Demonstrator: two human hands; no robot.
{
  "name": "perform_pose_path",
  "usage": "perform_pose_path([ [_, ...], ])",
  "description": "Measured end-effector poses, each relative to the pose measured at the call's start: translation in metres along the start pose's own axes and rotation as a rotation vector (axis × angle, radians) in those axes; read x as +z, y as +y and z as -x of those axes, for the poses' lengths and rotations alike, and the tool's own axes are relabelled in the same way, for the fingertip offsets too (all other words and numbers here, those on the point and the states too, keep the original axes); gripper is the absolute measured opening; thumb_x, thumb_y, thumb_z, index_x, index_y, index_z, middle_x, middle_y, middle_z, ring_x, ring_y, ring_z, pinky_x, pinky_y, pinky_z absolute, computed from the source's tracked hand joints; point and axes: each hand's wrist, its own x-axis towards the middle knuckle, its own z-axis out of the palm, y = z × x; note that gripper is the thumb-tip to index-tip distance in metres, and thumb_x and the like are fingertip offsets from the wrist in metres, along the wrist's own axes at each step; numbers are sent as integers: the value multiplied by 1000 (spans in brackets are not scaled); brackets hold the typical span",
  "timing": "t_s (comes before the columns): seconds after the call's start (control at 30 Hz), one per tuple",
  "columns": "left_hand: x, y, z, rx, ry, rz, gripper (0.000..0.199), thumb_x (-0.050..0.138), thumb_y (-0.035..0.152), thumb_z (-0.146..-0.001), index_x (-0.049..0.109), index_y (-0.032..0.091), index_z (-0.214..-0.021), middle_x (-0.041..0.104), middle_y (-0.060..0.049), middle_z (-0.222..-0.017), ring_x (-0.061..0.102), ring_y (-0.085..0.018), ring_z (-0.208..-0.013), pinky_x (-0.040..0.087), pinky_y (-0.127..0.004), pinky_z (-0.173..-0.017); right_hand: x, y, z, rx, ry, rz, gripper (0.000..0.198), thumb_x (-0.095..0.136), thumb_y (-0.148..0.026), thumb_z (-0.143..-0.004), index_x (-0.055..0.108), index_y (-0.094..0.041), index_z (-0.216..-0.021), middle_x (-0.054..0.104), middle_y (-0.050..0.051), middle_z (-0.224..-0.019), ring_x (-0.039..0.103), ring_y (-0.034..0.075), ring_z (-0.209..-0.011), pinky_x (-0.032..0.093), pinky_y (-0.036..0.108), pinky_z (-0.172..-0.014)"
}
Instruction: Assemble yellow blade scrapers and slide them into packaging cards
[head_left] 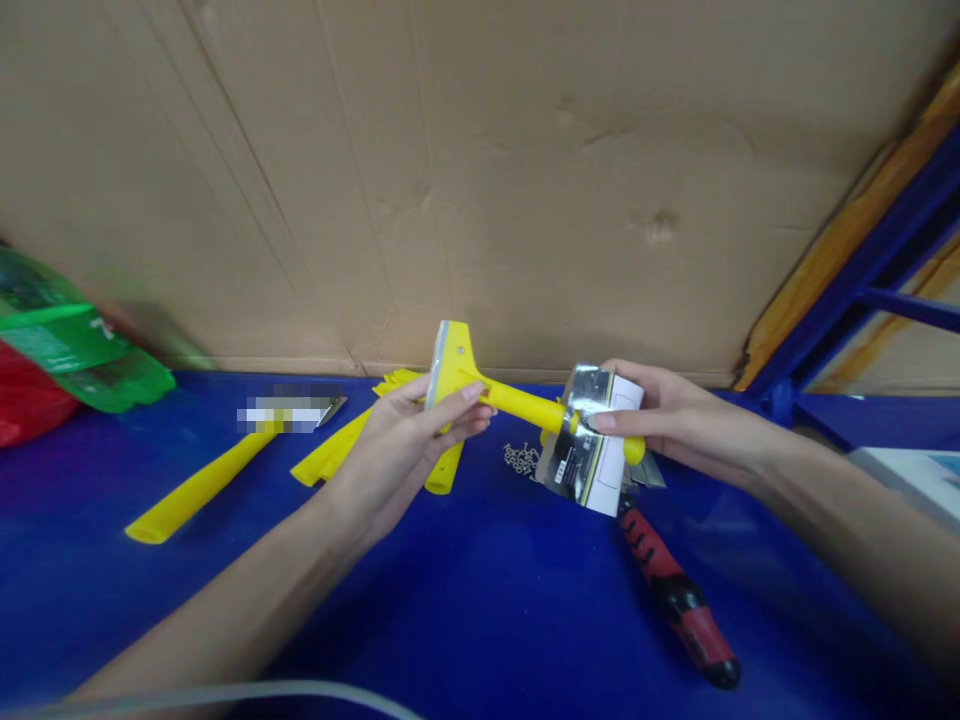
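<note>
A yellow scraper point(525, 405) is held by its head in the left hand point(409, 440), mid-frame; the shiny card point(574, 468) on its handle is pinched by the right hand point(671, 415).

A cardboard panel point(525, 180) is standing behind the table point(510, 610). At far left, a bottle point(112, 365) is lying beside a bag point(30, 400). A second scraper point(210, 475) is lying right of the bottle and nearer the front. At centre, a held scraper point(517, 402) is spanning from the left grip point(409, 425) (head end) to the right grip point(667, 410) (handle end). A card point(566, 465) is sitting on its handle, at the right grip. Loose handles point(334, 447) are lying behind the left grip. Screws point(520, 459) are lying left of the card; a hand tool point(675, 595) is lying before it. A frame point(847, 250) is standing at right.
</note>
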Motion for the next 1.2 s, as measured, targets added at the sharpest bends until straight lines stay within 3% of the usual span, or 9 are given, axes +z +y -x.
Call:
perform_pose_path([
  [0.1,2,-2,2,22,-56,-81,6,82,12,-86,80,14,-91,82,-6,-87,76,-14,-76,65,-21,-78,-4,-6,5,-16,-40,136,44,99,-30,-62,68,-22,-92,73,-2,-83,67,13,-75,54,24,-68],
  [0.27,1,-9,-1,8,-134,-101,14,67,22,-100,80,15,-102,80,-8,-104,75,-17,-96,63,-26,-88,-4,-11,8,-4,-58,209,46,98,-35,-64,66,-23,-95,74,-1,-84,68,15,-73,55,25,-65],
  [0.47,-1,-10,-1,30,-73,-39,15,66,22,-101,80,16,-99,78,-7,-101,70,-17,-102,59,-25,-94,-3,-6,5,-43,-47,207,46,98,-34,-63,66,-23,-94,76,-1,-85,69,15,-73,56,26,-66],
  [0.57,2,-9,3,-23,-45,-56,15,65,21,-101,79,15,-98,78,-8,-102,72,-19,-101,59,-30,-95,-4,-7,5,-79,-35,227,42,97,-34,-65,66,-23,-92,75,-2,-82,68,15,-71,55,26,-63],
  [0.67,7,-9,6,-51,-54,-97,12,68,22,-98,78,15,-100,79,-10,-106,73,-21,-98,59,-31,-92,-5,-8,5,-102,-40,263,42,97,-34,-65,65,-23,-91,74,-3,-80,67,16,-69,54,26,-61],
  [0.93,19,-14,19,-114,-233,-164,18,74,28,-95,78,18,-109,80,-8,-110,73,-21,-99,56,-31,-90,5,-6,6,-202,-91,414,37,91,-38,-75,62,-24,-93,71,-5,-79,62,14,-68,50,25,-60],
  [1.03,22,-15,20,-95,-213,-188,15,79,28,-91,82,18,-102,81,-7,-105,72,-22,-101,54,-31,-94,12,-7,7,-233,-57,431,36,91,-37,-74,63,-24,-92,71,-4,-81,62,15,-70,49,26,-62],
  [1.2,23,-19,15,-99,-193,-211,14,91,28,-75,84,19,-84,81,-4,-88,71,-19,-87,53,-27,-80,21,-7,7,-192,-20,287,45,95,-30,-67,62,-25,-98,75,-4,-84,66,17,-74,51,28,-65],
])
